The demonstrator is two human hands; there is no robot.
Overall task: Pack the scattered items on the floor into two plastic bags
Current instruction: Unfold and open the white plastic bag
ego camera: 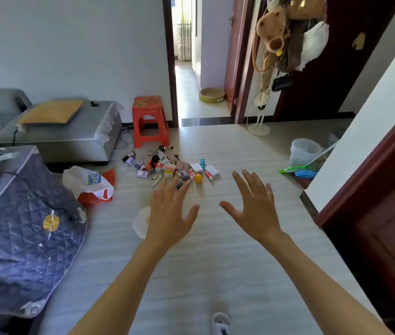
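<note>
Our hands: left hand (167, 213) and right hand (254, 209), fingers spread, grasping nothing.
Items (172, 168): heaped far, mid-floor (215, 262).
Bags (90, 184): left, beside the heap.
Near floor: open to us.

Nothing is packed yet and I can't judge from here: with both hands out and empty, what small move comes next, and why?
Probably step toward the white plastic bag and take it in the left hand. Both that hand and the right hand are open and hold nothing, the pile of small items lies untouched on the floor, and the bags sit crumpled just left of it, so a bag must be opened first.
</note>
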